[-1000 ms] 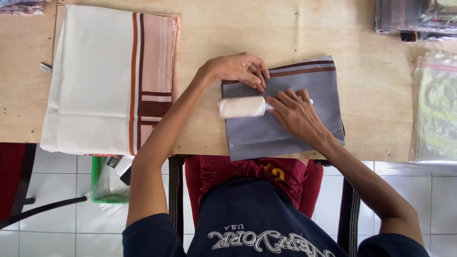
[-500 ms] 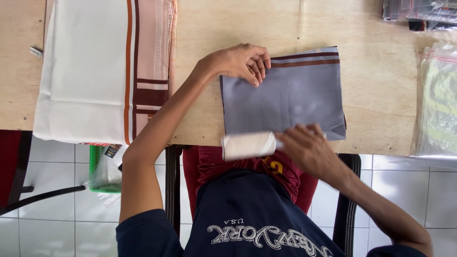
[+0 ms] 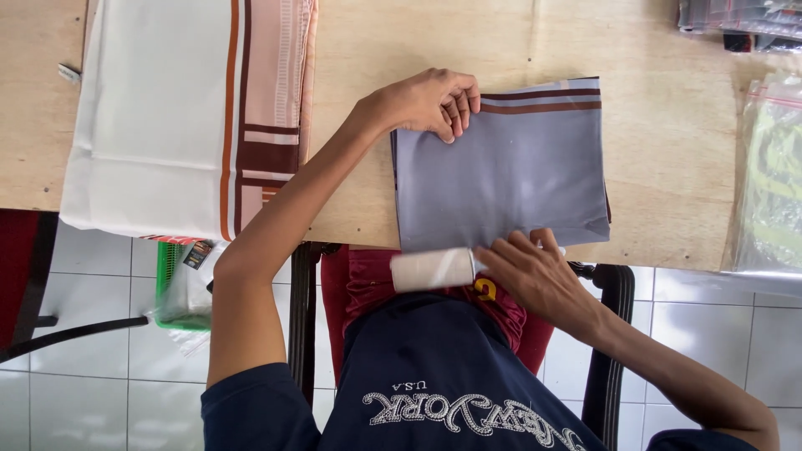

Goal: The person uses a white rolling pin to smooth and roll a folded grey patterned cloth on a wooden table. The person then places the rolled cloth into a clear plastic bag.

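A folded grey cloth with brown stripes along its far edge lies on the wooden table. My left hand presses down on the cloth's far left corner, fingers curled. My right hand grips the handle of a white roller. The roller sits at the cloth's near edge, just past the table's front edge and over my lap.
A larger folded white cloth with orange and brown bands lies at the table's left. Clear plastic bags with greenish contents sit at the right edge, with more packets at the far right. A green basket stands on the tiled floor.
My right hand has drawn the roller from the middle of the grey cloth toward me, down to its near edge. My left hand stays on the far corner.
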